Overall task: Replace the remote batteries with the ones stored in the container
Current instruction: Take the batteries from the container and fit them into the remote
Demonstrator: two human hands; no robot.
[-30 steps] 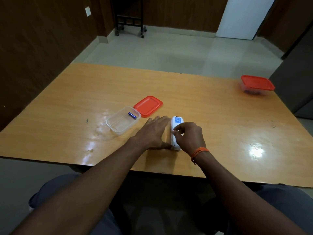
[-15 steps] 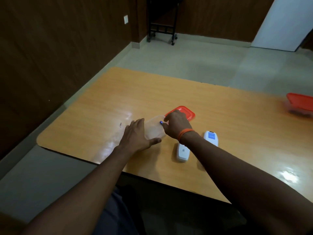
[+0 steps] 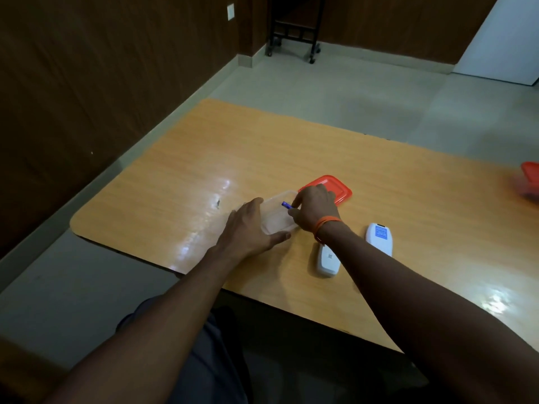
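A clear plastic container stands open on the wooden table, its red lid lying just behind it. My right hand reaches over the container's far corner and pinches a blue battery at its rim. My left hand lies on the table against the container's near left corner, thumb along the front wall, fingers fairly straight. Two white remote pieces lie apart to the right: one with a blue label, one with a small dark code mark, partly under my right wrist.
A second container with a red lid sits blurred at the table's right edge. The table's rounded left corner is close to my left hand. A black wheeled stand is on the floor by the far wall.
Both hands left the remote, which now lies in two pieces. My left hand moved to the container and my right hand took hold of the blue battery. The view swung left.
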